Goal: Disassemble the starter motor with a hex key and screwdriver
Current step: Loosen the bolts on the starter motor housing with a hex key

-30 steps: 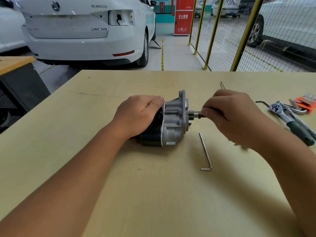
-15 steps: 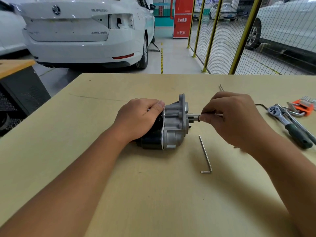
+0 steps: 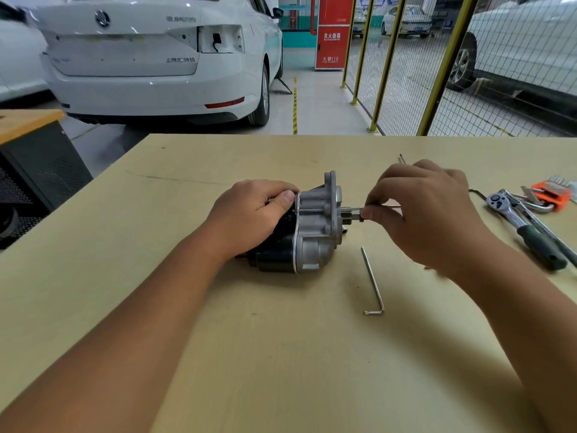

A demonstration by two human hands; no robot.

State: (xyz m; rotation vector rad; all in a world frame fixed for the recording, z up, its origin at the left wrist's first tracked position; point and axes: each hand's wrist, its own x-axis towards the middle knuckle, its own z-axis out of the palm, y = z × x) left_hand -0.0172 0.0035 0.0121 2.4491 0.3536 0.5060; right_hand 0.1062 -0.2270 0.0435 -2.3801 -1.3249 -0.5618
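Observation:
The starter motor (image 3: 315, 226) lies on its side on the wooden table (image 3: 281, 354), silver nose housing to the right, black body to the left. My left hand (image 3: 249, 214) is clamped over the black body and holds it down. My right hand (image 3: 431, 220) pinches a thin metal rod (image 3: 392, 207) with thumb and forefinger, level with the motor's long bolt line and just right of the pinion. Whether this rod is a hex key or a long bolt I cannot tell. A loose L-shaped hex key (image 3: 373, 282) lies on the table in front of the motor.
At the right edge lie a ratchet wrench with a green grip (image 3: 527, 232), an orange hex key holder (image 3: 546, 196) and a thin black key (image 3: 476, 192). Another thin rod (image 3: 401, 158) lies behind my right hand. Beyond the table stand a white car and a yellow fence.
My right fingers have shifted a little to the right along the rod, and a stretch of it now shows between them. My left hand has stayed on the motor. The view tilted slightly.

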